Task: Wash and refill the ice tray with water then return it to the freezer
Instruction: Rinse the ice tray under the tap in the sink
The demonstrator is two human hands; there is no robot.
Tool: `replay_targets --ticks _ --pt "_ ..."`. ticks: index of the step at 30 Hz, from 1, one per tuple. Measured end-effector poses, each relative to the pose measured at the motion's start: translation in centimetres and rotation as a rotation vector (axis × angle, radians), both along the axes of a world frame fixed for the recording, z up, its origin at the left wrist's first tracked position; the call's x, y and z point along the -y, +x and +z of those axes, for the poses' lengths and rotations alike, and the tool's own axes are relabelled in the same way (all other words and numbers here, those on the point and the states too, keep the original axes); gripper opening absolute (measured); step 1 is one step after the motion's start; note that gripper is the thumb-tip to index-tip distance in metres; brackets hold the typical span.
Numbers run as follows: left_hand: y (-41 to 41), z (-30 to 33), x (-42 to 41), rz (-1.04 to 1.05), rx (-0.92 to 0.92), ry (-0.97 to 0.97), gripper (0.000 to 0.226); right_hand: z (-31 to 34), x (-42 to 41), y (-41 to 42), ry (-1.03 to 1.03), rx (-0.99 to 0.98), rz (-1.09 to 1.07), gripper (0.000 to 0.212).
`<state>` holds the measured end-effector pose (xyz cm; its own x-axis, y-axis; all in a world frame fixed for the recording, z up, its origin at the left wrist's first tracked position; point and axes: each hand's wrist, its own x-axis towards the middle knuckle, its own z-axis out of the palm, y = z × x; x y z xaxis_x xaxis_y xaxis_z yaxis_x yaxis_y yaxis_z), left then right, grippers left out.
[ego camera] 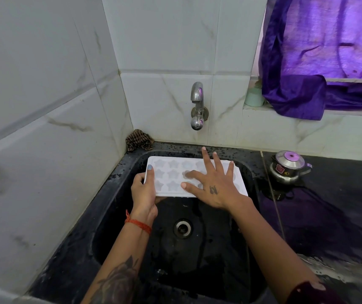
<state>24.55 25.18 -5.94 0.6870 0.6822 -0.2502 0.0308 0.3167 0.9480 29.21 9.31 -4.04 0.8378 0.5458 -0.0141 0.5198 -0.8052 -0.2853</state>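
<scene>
A white ice tray (171, 178) with star-shaped cells is held level over the black sink (118, 216), below the steel tap (197, 106). My left hand (144, 191) grips the tray's left end, thumb on top and fingers underneath. My right hand (213, 185) lies flat on the tray's right half, fingers spread, with a fingertip pressed into one cell. No water runs from the tap. The right part of the tray is hidden under my right hand.
A steel kettle (287, 167) with a purple knob stands on the wet black counter to the right. A crumpled checked cloth (139, 140) sits in the back left corner. A purple curtain (320, 62) and a pale green cup (253, 97) occupy the window ledge. The sink drain (182, 228) is uncovered.
</scene>
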Motion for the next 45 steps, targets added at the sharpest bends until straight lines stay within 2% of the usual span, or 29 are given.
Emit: replay_targets --ticks 8,15,26,35,45 --pt "-0.2 0.3 0.3 -0.006 -0.018 0.002 0.026 -0.1 0.2 0.1 0.051 -0.023 0.020 0.042" --pt "-0.3 0.2 0.5 -0.014 -0.021 -0.013 0.027 0.4 -0.5 -0.2 0.153 0.054 0.059 0.043" --pt "-0.6 0.2 0.8 -0.030 0.007 -0.029 0.024 0.2 -2.6 -0.3 0.039 -0.059 0.097 0.043" --pt "-0.6 0.2 0.9 -0.050 0.018 -0.035 0.026 0.2 -2.3 -0.6 -0.032 0.044 0.056 0.044" --pt "-0.7 0.0 0.9 -0.066 0.021 -0.050 0.028 0.5 -2.3 -0.7 0.030 -0.038 0.079 0.040"
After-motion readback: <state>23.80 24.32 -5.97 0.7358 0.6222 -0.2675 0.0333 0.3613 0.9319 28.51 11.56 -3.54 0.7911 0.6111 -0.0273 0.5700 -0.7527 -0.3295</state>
